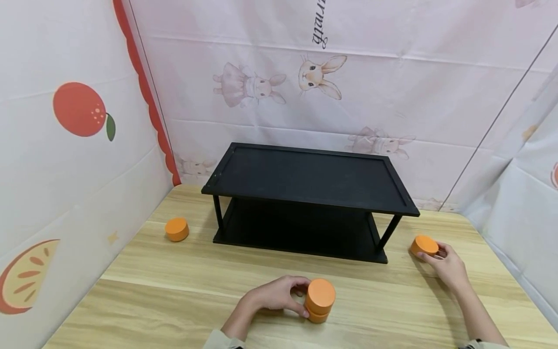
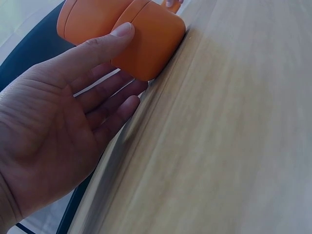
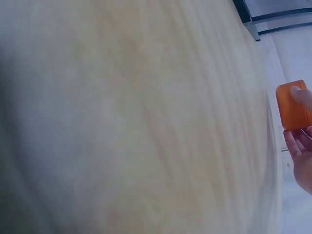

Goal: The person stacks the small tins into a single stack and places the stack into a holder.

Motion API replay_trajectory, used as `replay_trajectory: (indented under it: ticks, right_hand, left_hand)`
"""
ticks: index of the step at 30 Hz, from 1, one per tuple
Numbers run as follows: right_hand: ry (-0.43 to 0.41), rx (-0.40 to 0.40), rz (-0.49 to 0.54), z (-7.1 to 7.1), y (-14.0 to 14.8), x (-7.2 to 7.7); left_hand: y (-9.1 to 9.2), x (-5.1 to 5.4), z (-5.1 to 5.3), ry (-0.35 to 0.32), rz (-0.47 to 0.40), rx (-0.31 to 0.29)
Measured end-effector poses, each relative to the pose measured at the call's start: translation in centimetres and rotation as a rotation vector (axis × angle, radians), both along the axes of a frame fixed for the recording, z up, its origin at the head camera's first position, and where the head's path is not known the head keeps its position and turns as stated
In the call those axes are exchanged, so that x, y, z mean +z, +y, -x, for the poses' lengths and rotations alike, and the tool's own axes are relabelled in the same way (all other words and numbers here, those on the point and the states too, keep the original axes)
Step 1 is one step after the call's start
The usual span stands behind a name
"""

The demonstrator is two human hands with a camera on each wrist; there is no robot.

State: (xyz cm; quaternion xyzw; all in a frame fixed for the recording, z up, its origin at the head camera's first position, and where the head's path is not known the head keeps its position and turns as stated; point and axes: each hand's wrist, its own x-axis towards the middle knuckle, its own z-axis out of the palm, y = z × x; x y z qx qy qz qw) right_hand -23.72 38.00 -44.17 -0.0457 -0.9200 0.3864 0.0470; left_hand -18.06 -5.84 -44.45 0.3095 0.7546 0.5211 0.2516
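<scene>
"Left hand [image 1: 278,294] nearest, its grip pinching two stacked orange blocks [image 1: 321,299] low down on the worktop [image 1: 165,295] — why there?"

"Likely to steady the pair. Right hand [image 1: 451,269], out beside the black shelf [image 1: 305,174], pinches a third block [image 1: 424,245] by its sides — presumably the surest hold on something so flat."

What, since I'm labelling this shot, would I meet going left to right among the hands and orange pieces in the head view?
Lone orange disc → left hand → stacked orange pieces → orange disc at the right → right hand.
</scene>
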Motion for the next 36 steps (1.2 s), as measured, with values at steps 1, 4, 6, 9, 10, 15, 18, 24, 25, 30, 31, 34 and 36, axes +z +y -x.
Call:
replay_trajectory:
  ticks: [1,4,6,9,10,15,18,24,25,30,31,34,36]
  right_hand:
    - [0.002,0.002,0.001,0.0,0.0,0.0]
    - [0.009,0.005,-0.004,-0.1,0.1,0.0]
    - [0.012,0.009,-0.001,-0.1,0.2,0.0]
    - [0.02,0.009,0.001,-0.2,0.2,0.1]
    - [0.02,0.01,0.007,-0.2,0.2,0.1]
    - [0.018,0.009,0.009,-0.4,-0.1,0.3]
    - [0.028,0.011,0.012,-0.5,-0.3,0.5]
    - [0.056,0.013,0.017,-0.6,-0.5,0.8]
    - [0.06,0.013,0.015,-0.6,-0.6,0.8]
    - [0.07,0.018,0.013,-0.7,-0.6,0.9]
    - [0.071,0.02,0.013,-0.7,-0.6,0.9]
    - [0.078,0.023,0.016,-0.8,-0.7,1.1]
    - [0.086,0.025,0.019,-0.8,-0.7,1.3]
  left_hand:
    - [0.0,0.0,0.0,-0.001,-0.002,-0.001]
    - [0.0,-0.1,0.0,-0.005,-0.008,-0.003]
    - [0.0,-0.1,0.0,-0.005,-0.013,-0.003]
    - [0.0,-0.1,-0.1,-0.004,-0.015,-0.002]
    - [0.1,-0.1,-0.1,-0.003,-0.015,-0.001]
    - [0.1,-0.1,-0.1,-0.006,-0.013,-0.001]
    - [0.1,-0.1,-0.1,-0.014,-0.011,-0.002]
    - [0.1,-0.1,0.0,-0.017,-0.011,0.001]
    - [0.1,-0.1,0.0,-0.017,-0.01,0.001]
    - [0.0,0.0,0.0,-0.026,-0.012,-0.001]
    - [0.0,0.0,0.0,-0.027,-0.012,-0.001]
    - [0.0,0.0,0.0,-0.029,-0.013,-0.001]
    - [0.0,0.0,0.0,-0.025,-0.014,-0.002]
